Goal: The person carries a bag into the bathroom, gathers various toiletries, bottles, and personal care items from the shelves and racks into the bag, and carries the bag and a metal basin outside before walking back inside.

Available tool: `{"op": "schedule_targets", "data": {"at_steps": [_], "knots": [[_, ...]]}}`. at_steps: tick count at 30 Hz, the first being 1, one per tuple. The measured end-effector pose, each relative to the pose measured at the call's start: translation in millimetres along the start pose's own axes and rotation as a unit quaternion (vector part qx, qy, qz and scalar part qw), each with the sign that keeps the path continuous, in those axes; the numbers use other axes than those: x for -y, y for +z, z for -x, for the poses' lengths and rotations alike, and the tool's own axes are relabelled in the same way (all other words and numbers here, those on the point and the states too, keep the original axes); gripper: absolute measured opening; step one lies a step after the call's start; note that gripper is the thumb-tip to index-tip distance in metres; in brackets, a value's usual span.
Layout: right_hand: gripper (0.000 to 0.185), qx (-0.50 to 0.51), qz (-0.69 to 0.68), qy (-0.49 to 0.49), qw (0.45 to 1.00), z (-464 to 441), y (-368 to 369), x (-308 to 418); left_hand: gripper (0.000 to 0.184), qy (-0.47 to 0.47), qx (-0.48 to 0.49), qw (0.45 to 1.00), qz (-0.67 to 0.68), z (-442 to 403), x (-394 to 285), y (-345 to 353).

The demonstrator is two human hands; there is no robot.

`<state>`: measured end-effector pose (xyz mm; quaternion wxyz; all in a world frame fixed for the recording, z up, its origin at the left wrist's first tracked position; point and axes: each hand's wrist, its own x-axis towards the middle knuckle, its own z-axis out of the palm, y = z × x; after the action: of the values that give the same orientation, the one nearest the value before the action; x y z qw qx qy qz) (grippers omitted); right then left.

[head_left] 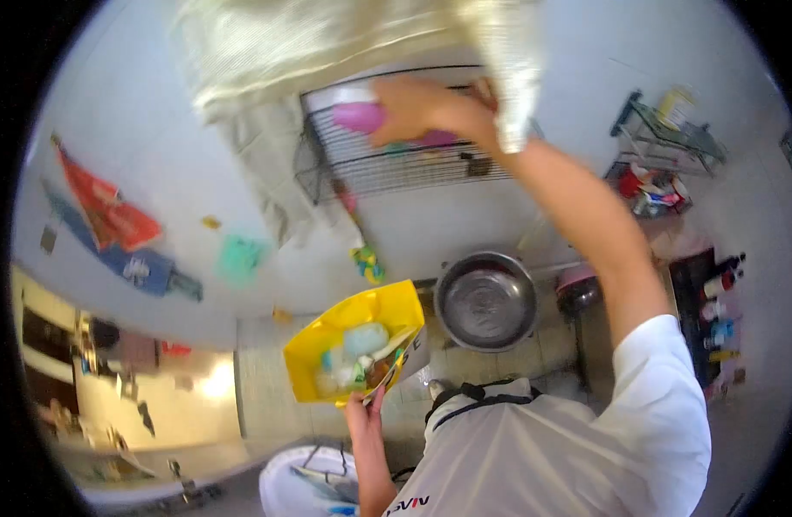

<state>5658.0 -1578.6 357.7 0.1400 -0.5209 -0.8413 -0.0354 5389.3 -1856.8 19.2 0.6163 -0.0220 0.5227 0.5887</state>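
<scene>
Left hand grips yellow bag; "E" readable

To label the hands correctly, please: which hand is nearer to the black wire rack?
Right. The right hand is in front of the black wire rack, at a purple object; the left hand is well below, holding an open yellow bag.

The yellow bag reads "SE" on its side; the shirt's lettering is unclear.
</scene>
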Motion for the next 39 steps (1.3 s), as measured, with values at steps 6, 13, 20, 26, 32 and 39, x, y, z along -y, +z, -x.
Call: {"op": "schedule_targets", "data": {"at_steps": [6, 13, 20, 26, 32, 39], "knots": [[0.022, -0.428, 0.100, -0.213, 0.872, 22, 29, 32, 0.037, -0.023, -0.023, 0.999, -0.018, 4, -6, 11], [0.024, -0.077, 0.228, -0.069, 0.968, 120, -16, 85, 0.036, -0.049, 0.001, 0.999, -0.015, -44, 4, -24], [0.054, -0.096, 0.009, 0.041, 0.995, 297, -28, -31, 0.038, -0.038, -0.020, 0.999, 0.034, -35, 13, -16], [0.048, -0.185, 0.093, 0.135, 0.969, 422, -113, -192, 0.043, 0.004, 0.020, 0.995, -0.093, -41, 39, -32], [0.045, -0.199, 0.284, 0.180, 0.921, 442, -216, -401, 0.042, 0.031, -0.033, 0.998, -0.038, 4, 75, -4], [0.052, -0.168, 0.322, 0.195, 0.911, 465, -250, -441, 0.041, 0.028, -0.053, 0.997, -0.047, 31, 113, 13]]}}
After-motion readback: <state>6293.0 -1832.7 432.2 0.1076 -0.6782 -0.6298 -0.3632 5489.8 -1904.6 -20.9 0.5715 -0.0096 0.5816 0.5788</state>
